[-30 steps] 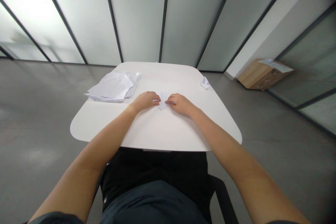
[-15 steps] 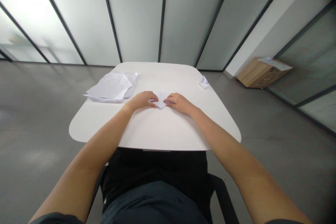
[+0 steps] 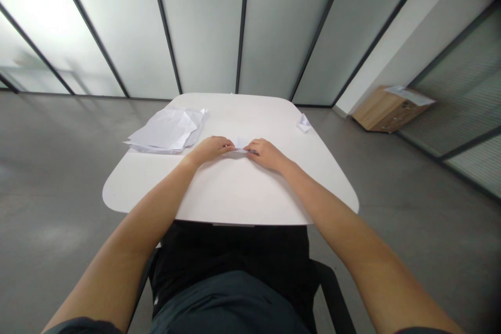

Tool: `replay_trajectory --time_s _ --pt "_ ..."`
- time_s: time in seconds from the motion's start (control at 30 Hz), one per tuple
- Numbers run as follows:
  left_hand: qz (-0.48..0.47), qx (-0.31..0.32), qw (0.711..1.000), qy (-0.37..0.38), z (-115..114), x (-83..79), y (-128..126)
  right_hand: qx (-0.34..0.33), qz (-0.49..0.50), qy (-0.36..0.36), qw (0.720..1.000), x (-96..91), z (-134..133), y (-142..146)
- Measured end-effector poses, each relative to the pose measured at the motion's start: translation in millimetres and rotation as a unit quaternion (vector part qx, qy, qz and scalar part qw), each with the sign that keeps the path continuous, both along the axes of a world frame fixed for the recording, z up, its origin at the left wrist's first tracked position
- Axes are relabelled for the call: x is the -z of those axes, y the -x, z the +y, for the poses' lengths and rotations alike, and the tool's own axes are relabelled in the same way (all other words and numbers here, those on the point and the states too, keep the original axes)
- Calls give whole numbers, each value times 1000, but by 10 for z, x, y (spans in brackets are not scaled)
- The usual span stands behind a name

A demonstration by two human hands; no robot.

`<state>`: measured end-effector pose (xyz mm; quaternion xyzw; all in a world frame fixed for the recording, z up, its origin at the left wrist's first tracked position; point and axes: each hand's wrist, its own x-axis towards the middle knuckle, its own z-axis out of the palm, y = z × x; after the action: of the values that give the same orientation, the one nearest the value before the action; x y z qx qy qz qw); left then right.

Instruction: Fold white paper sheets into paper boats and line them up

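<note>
White folded paper (image 3: pixel 239 149) is held at both ends, the left grip (image 3: pixel 213 149) pinching one side and the right grip (image 3: pixel 268 154) the other. Thumbs face the body, fingers curl over the far side, and a short strip of the paper shows in the gap between them. It sits around the middle of the desk (image 3: pixel 242 193), its near edge turned almost edge-on to the view; the layers are too small to make out, and I cannot tell whether it rests on the surface or is lifted slightly.

The main risk, I judge, is uneven pull: if one side tugs harder, the creases could skew or the layers slide apart. Pressing with the edges out of line would set a crooked fold, and a sharp outward pull might tear the thin sheet.

Farther out, a loose paper pile (image 3: pixel 166 129) lies to the left with its corners askew, so a sweeping forearm could scatter it. A small folded piece (image 3: pixel 303 123) sits near the right edge, where a knock could tip it onto the floor (image 3: pixel 395 177).
</note>
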<state>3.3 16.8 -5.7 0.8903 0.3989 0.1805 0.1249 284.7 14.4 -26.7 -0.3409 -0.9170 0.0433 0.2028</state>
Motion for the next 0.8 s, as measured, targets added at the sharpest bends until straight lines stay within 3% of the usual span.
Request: replay_trajectory --time_s 0.3,0.67,0.8 --pt "14 -4 1000 -27 5 5 -12 75 27 -4 997 -25 -40 86" --pt "-90 -34 995 -17 -34 -15 -54 84 125 26 988 -47 24 -39" --pt "-123 -51 990 -38 -53 -74 -41 96 213 36 972 -35 47 -40"
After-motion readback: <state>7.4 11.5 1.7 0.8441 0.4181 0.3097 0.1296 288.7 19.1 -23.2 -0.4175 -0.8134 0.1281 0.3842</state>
